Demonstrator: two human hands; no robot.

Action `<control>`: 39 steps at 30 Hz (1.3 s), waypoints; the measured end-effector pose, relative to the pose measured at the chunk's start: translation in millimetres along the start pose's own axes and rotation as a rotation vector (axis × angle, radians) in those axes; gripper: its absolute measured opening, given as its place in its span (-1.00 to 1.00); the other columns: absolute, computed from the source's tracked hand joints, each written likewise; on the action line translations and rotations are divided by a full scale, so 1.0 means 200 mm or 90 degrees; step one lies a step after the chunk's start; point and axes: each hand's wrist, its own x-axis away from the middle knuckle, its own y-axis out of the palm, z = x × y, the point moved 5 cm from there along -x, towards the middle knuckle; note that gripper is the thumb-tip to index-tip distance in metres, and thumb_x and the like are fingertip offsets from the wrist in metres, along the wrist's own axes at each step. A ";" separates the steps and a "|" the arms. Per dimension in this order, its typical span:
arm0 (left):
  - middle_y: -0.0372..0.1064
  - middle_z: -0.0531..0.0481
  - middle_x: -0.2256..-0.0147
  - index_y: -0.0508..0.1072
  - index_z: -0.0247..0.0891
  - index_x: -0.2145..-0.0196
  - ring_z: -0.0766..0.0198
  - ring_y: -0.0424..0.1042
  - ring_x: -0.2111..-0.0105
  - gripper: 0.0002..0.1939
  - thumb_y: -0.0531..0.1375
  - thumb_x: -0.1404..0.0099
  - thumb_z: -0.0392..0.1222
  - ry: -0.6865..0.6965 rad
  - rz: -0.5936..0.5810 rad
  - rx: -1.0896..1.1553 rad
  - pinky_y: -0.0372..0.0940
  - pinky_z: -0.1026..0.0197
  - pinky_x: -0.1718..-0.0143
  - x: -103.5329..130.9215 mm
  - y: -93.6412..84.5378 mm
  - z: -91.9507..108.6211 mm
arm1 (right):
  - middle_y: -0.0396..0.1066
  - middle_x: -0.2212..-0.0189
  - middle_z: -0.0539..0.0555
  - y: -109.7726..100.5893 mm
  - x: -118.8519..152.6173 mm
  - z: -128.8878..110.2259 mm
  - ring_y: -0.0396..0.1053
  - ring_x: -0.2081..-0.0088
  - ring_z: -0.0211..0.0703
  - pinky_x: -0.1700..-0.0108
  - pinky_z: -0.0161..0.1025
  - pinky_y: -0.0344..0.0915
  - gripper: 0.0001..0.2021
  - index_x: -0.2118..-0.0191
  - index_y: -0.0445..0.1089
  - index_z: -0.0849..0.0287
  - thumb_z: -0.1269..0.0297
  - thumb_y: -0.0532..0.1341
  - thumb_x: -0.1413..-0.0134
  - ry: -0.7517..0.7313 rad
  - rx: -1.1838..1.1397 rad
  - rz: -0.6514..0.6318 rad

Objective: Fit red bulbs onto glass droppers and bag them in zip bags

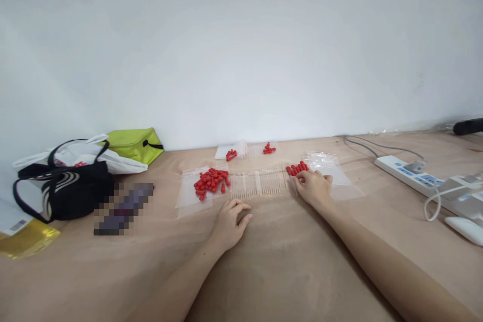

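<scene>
My left hand (pixel 229 226) rests on the table just below a row of thin clear tubes (pixel 258 183), fingers loosely bent and thumb apart, with nothing in it. My right hand (pixel 314 188) is at the right end of that row, its fingertips closed beside a small group of red rubber bulbs (pixel 298 168). Whatever lies between those fingertips is hidden. Left of the tubes, a heap of red rubber bulbs (pixel 212 181) lies on a clear plastic bag (pixel 184 196). Another clear zip bag (pixel 341 176) lies flat behind my right hand.
Toward the wall, two small groups of red bulbs (pixel 231 154) lie on clear bags. A black bag (pixel 81 191), a lime-green bag (pixel 132 143) and a pixelated dark object (pixel 124 210) are at left. A white power strip (pixel 411 176) with cables stands at right.
</scene>
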 end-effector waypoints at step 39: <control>0.25 -0.04 0.38 0.34 -0.25 0.41 0.22 0.31 0.37 -0.90 0.03 -0.12 -0.31 0.054 0.062 -0.097 0.24 0.19 0.32 0.11 -0.09 0.03 | 0.35 0.34 0.11 -0.02 0.40 -0.26 0.28 0.33 -0.17 0.28 -0.23 0.10 -0.70 0.08 0.21 0.20 0.52 -0.08 -0.08 -0.411 -0.207 0.017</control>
